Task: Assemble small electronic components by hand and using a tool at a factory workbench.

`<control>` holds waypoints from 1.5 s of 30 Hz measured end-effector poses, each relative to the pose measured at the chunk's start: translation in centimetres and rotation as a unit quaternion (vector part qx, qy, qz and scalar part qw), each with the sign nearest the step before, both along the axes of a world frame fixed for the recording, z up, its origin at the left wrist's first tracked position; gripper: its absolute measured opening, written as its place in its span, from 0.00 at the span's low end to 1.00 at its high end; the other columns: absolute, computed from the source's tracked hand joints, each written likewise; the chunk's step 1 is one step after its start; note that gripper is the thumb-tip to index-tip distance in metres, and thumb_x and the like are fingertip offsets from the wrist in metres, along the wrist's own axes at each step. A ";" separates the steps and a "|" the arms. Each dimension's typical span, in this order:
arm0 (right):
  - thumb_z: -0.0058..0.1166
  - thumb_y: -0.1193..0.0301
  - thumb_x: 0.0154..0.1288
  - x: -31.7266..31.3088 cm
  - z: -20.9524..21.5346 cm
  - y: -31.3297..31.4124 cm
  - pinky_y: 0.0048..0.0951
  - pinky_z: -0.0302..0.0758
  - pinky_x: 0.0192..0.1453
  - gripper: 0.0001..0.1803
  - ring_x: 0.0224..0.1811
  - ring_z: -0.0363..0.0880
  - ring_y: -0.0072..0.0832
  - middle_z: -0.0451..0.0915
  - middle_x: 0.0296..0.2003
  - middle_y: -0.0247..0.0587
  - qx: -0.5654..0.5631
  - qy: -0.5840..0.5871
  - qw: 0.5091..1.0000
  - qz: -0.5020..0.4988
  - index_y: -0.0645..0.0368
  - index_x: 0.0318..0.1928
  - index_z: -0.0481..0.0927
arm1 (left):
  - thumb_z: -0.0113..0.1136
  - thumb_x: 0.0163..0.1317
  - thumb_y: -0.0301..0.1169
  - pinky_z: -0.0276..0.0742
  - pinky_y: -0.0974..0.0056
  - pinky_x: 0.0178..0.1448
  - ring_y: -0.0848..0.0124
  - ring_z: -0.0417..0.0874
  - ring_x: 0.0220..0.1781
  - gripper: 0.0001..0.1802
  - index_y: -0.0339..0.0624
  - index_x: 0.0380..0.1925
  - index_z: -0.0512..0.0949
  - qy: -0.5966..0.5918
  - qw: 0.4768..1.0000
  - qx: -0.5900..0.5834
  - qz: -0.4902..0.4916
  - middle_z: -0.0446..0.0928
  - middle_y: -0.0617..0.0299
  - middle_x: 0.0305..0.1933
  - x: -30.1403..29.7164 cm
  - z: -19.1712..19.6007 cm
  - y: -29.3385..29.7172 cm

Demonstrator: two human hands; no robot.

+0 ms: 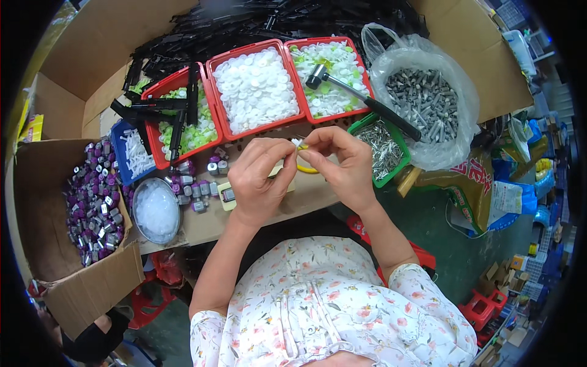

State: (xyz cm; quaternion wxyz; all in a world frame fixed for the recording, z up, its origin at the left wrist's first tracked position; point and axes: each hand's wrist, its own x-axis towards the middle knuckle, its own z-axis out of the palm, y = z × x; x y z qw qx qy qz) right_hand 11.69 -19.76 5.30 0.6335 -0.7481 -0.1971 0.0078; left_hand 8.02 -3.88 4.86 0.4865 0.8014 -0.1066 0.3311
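Above the front of the work table, my left hand (260, 174) and my right hand (342, 165) meet with fingertips pinched around a small white piece (297, 142). My fingers cover most of it, so its exact kind is hidden. A yellow curved thing (307, 169) shows just below my right fingertips. Under my left hand lies a cream-coloured block (227, 202) with a metal part set in it. Several purple and grey metal pieces (197, 190) stand left of the block.
Red bins hold white discs (254, 92) and white-green pieces (342, 76), with a hammer (361, 98) across the right one. Near my right hand stand a green tray of metal pins (380, 150) and a bag of grey metal parts (425, 98). A carton (92, 293) and a bowl (157, 211) stand left.
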 end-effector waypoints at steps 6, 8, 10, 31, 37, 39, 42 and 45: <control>0.64 0.80 0.61 -0.1 0.5 0.7 0.19 0.79 0.40 0.09 0.36 0.79 0.16 0.81 0.36 0.33 0.117 0.140 0.982 0.057 0.66 0.42 0.81 | 0.67 0.50 0.15 0.80 0.66 0.40 0.65 0.84 0.35 0.08 0.33 0.32 0.83 0.036 0.995 -0.082 -0.039 0.84 0.56 0.33 -0.8 -0.5 0.9; 0.64 0.80 0.62 0.0 0.5 0.6 0.18 0.79 0.40 0.09 0.36 0.79 0.16 0.81 0.37 0.33 0.140 0.170 0.973 0.070 0.67 0.43 0.81 | 0.67 0.51 0.14 0.79 0.67 0.41 0.67 0.84 0.36 0.08 0.33 0.33 0.83 0.066 0.988 -0.133 -0.052 0.84 0.56 0.33 -1.2 -0.5 0.7; 0.63 0.79 0.62 0.1 0.4 0.5 0.17 0.79 0.41 0.10 0.36 0.79 0.16 0.80 0.37 0.33 0.164 0.200 0.963 0.083 0.67 0.44 0.80 | 0.66 0.52 0.14 0.79 0.68 0.41 0.69 0.84 0.37 0.08 0.32 0.34 0.84 0.095 0.977 -0.182 -0.065 0.84 0.56 0.34 -1.5 -0.5 0.5; 0.61 0.76 0.57 -0.9 0.3 2.0 0.35 0.72 0.39 0.07 0.35 0.79 0.34 0.77 0.33 0.36 -0.126 -0.250 0.950 0.137 0.58 0.38 0.80 | 0.78 0.43 0.22 0.75 0.63 0.51 0.65 0.80 0.46 0.22 0.35 0.43 0.85 0.108 0.992 -0.055 -0.037 0.82 0.58 0.44 -4.5 -2.2 3.7; 0.62 0.77 0.55 -0.8 -1.8 3.2 0.35 0.72 0.37 0.09 0.35 0.80 0.37 0.78 0.34 0.39 -0.188 -0.272 0.930 0.161 0.59 0.39 0.82 | 0.78 0.42 0.24 0.75 0.61 0.51 0.62 0.78 0.47 0.23 0.37 0.43 0.85 0.126 0.990 0.014 0.067 0.82 0.58 0.43 -6.5 -2.2 5.4; 0.62 0.77 0.55 -0.9 -2.3 3.5 0.36 0.71 0.39 0.09 0.36 0.79 0.36 0.77 0.34 0.38 -0.237 -0.275 0.915 0.174 0.58 0.38 0.81 | 0.78 0.41 0.24 0.75 0.58 0.51 0.59 0.78 0.47 0.23 0.37 0.42 0.85 0.113 0.985 0.080 0.100 0.81 0.57 0.42 -7.5 -2.9 5.8; 0.62 0.76 0.54 -1.2 -2.6 4.1 0.35 0.70 0.41 0.10 0.37 0.78 0.35 0.75 0.34 0.37 -0.244 -0.281 0.910 0.185 0.58 0.38 0.81 | 0.77 0.42 0.25 0.75 0.56 0.50 0.56 0.77 0.47 0.22 0.38 0.41 0.84 0.083 0.979 0.146 0.113 0.81 0.57 0.42 -8.5 -3.7 5.9; 0.62 0.75 0.54 -1.5 -2.6 4.3 0.35 0.69 0.43 0.10 0.40 0.78 0.34 0.75 0.34 0.36 -0.274 -0.270 0.900 0.203 0.57 0.39 0.81 | 0.76 0.43 0.25 0.75 0.55 0.50 0.55 0.77 0.48 0.20 0.38 0.40 0.84 0.072 0.975 0.177 0.112 0.80 0.57 0.44 -9.0 -4.5 5.3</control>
